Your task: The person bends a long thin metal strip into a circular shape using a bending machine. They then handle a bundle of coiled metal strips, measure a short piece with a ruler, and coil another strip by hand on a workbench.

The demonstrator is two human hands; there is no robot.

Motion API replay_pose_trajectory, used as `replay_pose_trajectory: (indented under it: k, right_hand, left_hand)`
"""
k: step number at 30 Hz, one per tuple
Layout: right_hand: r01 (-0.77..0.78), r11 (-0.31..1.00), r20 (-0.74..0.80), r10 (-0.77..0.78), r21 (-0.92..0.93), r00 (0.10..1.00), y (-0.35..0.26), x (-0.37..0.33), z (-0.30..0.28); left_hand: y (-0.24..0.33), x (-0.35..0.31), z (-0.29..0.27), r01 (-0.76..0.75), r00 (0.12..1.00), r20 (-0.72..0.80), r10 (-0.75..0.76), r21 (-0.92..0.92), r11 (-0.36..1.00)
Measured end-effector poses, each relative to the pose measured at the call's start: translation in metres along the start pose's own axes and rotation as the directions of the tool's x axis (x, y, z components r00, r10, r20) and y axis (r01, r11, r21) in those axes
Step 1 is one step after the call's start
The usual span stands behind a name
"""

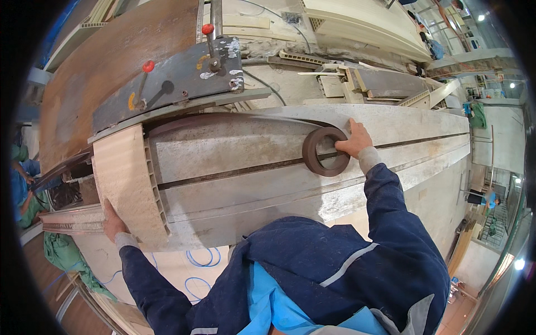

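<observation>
A roll of brown edge-banding strip (310, 156) stands on the grey metal machine table (240, 162). My right hand (356, 140) grips the roll's right side, with the thumb at its inner opening and a finger stretched out past its rim. From the roll, a loose length of strip runs left in a curve toward the cream hollow-core panel (125, 178). That panel lies across the table's left end, its ribbed open edge facing right. At its near left edge my left hand (114, 224) holds it; some of those fingers are hidden.
Behind the panel stands a dark machine housing (173, 81) with two red-knobbed levers (148, 67). Offcuts and boards (363, 84) are piled beyond the table. Blue hose (201, 259) lies coiled on the floor. Another person (25, 173) is at the far left edge.
</observation>
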State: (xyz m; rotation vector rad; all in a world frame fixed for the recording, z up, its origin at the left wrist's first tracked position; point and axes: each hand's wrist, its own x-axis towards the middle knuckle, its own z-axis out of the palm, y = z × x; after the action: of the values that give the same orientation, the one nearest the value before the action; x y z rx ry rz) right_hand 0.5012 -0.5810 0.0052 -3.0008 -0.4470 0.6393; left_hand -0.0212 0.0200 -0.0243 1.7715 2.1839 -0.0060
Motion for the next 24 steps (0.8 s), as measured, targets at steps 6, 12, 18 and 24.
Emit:
replay_pose_trajectory:
  k: [6,12,18,24]
  right_hand:
    - [0.023,1.000,-0.027,-0.023,0.007,0.999,0.008,-0.001,0.003]
    - [0.084,0.996,-0.043,-0.082,0.043,0.996,0.019,0.005,0.010]
    - [0.079,0.995,-0.061,-0.076,0.060,0.995,0.019,0.006,0.011]
    - [0.088,0.991,-0.064,-0.082,0.097,0.995,0.018,0.008,0.012]
  left_hand:
    - [0.001,-0.003,0.001,-0.029,0.999,-0.015,0.030,0.035,0.999]
    - [-0.020,0.023,0.011,-0.109,0.994,-0.005,0.113,0.225,0.968]
    - [-0.012,0.008,0.010,-0.054,0.984,-0.156,0.087,0.202,0.978]
    - [0.015,-0.024,-0.005,0.002,0.967,-0.252,0.029,0.124,0.992]
